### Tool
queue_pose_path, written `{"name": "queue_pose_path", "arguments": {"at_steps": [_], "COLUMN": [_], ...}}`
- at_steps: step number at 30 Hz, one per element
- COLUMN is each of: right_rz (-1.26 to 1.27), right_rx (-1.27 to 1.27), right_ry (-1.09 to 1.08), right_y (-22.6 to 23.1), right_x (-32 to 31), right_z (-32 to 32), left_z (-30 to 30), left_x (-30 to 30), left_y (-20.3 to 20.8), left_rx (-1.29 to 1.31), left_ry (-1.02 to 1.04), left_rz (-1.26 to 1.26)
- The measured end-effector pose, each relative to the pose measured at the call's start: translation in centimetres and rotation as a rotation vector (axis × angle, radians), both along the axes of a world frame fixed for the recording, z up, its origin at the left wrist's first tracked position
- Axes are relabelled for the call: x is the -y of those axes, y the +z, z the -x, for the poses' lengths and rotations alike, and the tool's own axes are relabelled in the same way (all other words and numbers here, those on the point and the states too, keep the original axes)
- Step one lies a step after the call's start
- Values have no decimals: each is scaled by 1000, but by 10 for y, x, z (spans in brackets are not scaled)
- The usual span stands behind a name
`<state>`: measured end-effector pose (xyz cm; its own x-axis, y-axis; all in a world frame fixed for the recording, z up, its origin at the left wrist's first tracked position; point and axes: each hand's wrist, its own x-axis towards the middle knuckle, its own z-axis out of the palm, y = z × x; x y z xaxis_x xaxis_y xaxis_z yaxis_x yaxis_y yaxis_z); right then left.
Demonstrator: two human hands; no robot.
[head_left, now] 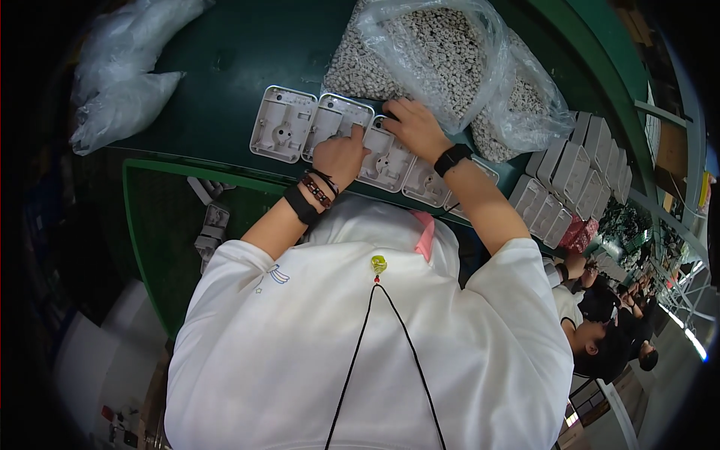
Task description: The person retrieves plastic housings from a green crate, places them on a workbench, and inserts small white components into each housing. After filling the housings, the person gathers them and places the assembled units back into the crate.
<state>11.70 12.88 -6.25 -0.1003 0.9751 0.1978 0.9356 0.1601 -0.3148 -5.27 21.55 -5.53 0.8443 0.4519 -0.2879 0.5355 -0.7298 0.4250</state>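
Several light grey plastic housings stand in a row along the front edge of the green table, open sides up. My left hand (341,156) is closed over the lower part of the second housing (334,112) from the left, its fingertips pressing inside. Whatever small piece may be under them is hidden. Bent fingers of my right hand (416,129) come together at the top end of the third housing (384,159); anything between them is too small to make out. The leftmost housing (282,124), with a round seat inside, is untouched.
Clear plastic bags full of small beige parts (442,60) lie behind the row. Crumpled clear plastic bags (127,82) are at the far left. Stacked grey housings (577,169) stand on the right. A green-edged bin (172,225) below holds more housings. People work further right.
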Motion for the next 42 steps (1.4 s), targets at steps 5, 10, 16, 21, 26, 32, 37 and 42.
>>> {"name": "queue_pose_path", "arguments": {"at_steps": [5, 10, 16, 21, 26, 32, 37, 42], "right_rz": [148, 143, 183, -18, -69, -26, 18, -4], "right_rx": [122, 126, 5, -767, -533, -396, -395, -473], "right_ry": [67, 91, 81, -458, -436, -372, -451, -433], "right_y": [-4, 6, 16, 27, 59, 55, 55, 48], "right_x": [-8, -5, -2, -4, -12, -25, -29, -33], "right_z": [2, 0, 3, 45, 98, 112, 116, 113], "left_z": [1, 5, 11, 25, 25, 29, 36, 37], "left_x": [1, -3, -17, -41, -40, -39, -45, -40], "left_y": [-3, 4, 18, 14, 32, 34, 41, 45], "left_rx": [29, 22, 194, 294, 314, 259, 159, 278], "left_ry": [-19, -73, 32, 451, 769, 882, 700, 704], "left_rz": [-35, -37, 194, 1406, 1681, 1594, 1512, 1423]}}
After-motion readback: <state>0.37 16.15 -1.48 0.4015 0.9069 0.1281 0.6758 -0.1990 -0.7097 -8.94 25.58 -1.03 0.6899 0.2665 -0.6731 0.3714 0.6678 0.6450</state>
